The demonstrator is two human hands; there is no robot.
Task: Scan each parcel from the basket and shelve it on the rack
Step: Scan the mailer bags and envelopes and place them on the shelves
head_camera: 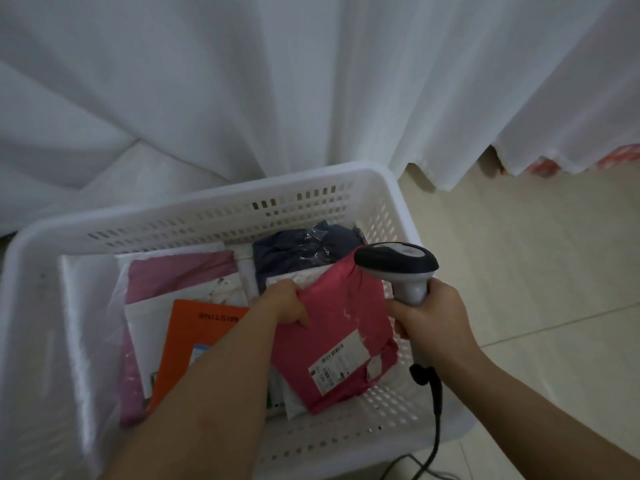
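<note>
A white slotted basket [214, 209] stands on the floor with several parcels inside. My left hand [285, 303] grips the upper left edge of a pink mailer parcel [346, 317], which carries a white label [336, 362] and lies at the basket's right side. My right hand [433, 313] holds the grey handle of a barcode scanner [396, 261], whose dark head sits just above the pink parcel's top right corner. The scanner's black cable [434, 424] hangs down over the basket's right rim.
An orange parcel [194, 344], a dark blue clear-wrapped parcel [298, 247], a mauve and white parcel [180, 271] and a translucent white bag [90, 306] also lie in the basket. White curtain cloth [277, 81] hangs behind it. Beige tiled floor [536, 271] extends right.
</note>
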